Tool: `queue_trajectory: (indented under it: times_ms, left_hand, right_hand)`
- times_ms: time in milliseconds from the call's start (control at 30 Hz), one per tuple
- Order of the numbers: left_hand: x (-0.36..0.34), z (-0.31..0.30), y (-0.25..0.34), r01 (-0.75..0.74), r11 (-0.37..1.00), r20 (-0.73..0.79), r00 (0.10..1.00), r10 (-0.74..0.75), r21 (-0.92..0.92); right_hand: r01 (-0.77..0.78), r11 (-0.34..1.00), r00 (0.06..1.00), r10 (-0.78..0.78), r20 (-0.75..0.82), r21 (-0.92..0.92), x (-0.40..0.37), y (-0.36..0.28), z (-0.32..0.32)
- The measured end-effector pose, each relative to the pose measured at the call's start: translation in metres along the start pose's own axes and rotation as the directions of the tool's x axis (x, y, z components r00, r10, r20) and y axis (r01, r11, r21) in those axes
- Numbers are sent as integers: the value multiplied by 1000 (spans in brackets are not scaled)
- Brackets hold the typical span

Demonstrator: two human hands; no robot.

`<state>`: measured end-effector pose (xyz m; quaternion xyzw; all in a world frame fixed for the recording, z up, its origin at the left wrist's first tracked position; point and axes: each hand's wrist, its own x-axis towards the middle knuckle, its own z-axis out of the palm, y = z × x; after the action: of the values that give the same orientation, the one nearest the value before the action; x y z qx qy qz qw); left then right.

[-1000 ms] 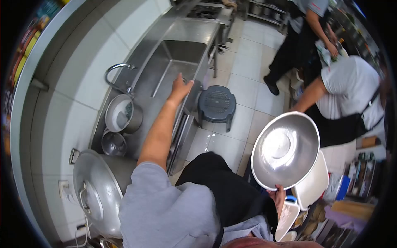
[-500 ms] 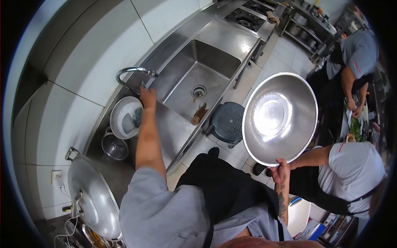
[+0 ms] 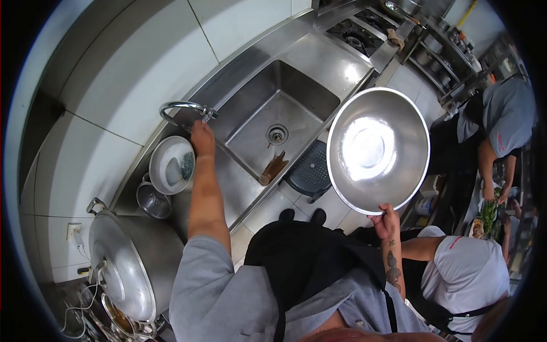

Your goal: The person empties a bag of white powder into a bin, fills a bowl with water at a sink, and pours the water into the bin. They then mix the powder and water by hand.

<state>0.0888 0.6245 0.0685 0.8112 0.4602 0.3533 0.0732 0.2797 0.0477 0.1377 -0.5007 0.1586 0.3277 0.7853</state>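
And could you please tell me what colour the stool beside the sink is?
The stool is dark grey, seen best in the head view.

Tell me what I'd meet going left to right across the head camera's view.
Wall outlet → large lidded pot → the person's left hand → sink drain → wide shiny metal bowl → leafy greens.

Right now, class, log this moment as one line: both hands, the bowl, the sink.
left hand: at faucet | right hand: gripping rim of metal bowl | bowl: outside sink | sink: brown object inside
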Motion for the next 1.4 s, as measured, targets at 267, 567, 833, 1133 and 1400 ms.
queue_trajectory:
  times_ms: [267,567,833,1133,1400]
  left_hand:
    - [-44,37,68,532,759,359,838,-410,-375]
    - [-16,126,62,783,-402,880,412,-238,-475]
    - [-9,67,77,882,-61,840,421,-343,-467]
    - [-36,6,41,867,150,831,498,-248,-475]
    - [-52,-51,43,759,517,692,617,-375,-396]
  right_hand:
    - [38,995,999,-37,12,-94,18,-24,20]
    - [-4,991,1000,6,11,-135,34,-22,66]
    - [-2,891,989,68,129,-455,52,-27,125]
    - [-214,698,846,482,227,-684,100,11,188]
    - [-256,653,763,589,266,-713,111,52,199]
